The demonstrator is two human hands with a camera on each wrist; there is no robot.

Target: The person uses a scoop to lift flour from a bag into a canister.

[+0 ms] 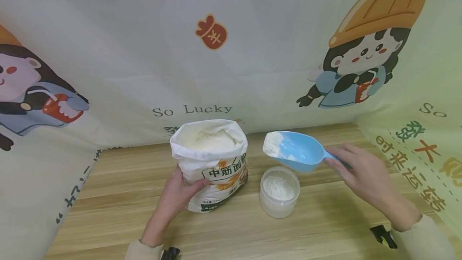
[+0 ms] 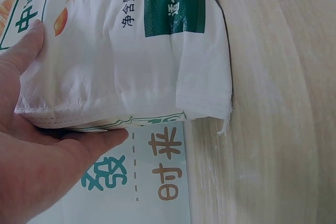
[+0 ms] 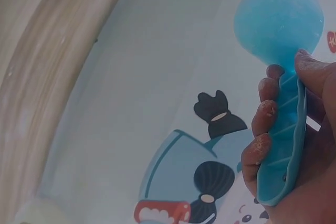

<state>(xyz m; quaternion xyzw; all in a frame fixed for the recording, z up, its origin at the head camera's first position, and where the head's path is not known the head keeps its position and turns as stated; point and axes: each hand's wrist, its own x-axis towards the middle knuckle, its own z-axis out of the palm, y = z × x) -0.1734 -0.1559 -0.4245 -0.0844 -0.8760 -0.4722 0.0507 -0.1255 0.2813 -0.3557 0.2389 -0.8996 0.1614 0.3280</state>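
Observation:
My left hand [image 1: 184, 189] grips the lower left side of a white flour bag [image 1: 213, 167], thumb across its printed front. The bag stands upright with its top rolled outward, and flour shows inside. In the left wrist view the thumb and fingers [image 2: 100, 140] lie on either side of the bag. My right hand [image 1: 361, 171] holds a blue scoop [image 1: 306, 149] by its ribbed handle, fingers wrapped round it in the right wrist view. White flour sits at the scoop's front lip. Below the scoop stands a clear round tub [image 1: 279, 206] with flour in it.
Everything stands on a wood-grain tabletop [image 1: 119, 204]. A printed cloth [image 1: 270, 51] with cartoon figures hangs behind and along both sides, close behind the bag. Dark clips [image 1: 384, 236] show near both sleeve cuffs.

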